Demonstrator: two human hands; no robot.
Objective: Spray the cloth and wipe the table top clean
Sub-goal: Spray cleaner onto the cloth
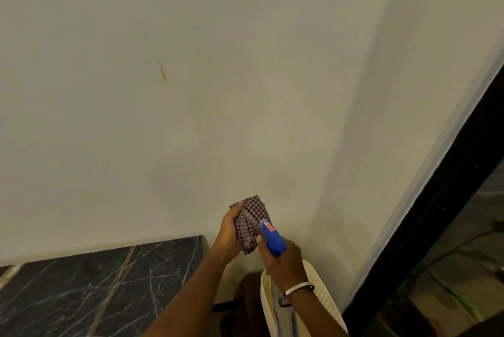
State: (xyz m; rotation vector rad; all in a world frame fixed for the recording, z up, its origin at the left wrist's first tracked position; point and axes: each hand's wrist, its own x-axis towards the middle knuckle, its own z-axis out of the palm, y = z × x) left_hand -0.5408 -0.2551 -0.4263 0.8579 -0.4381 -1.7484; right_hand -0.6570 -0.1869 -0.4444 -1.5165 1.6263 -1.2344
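Beyond the marble table top's (81,290) right edge, the left hand (227,233) grips a bunched checkered cloth (248,223); the right hand (283,260) grips a blue spray bottle (271,237) touching it.

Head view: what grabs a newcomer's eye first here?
Low and right of centre, the left hand grips a bunched checked cloth while the right hand holds a blue spray bottle with its nozzle right against the fabric. The black marble table top with pale veins fills the lower left, and a cream perforated basket hangs by the right wrist. A brown streak marks the pale wall above.
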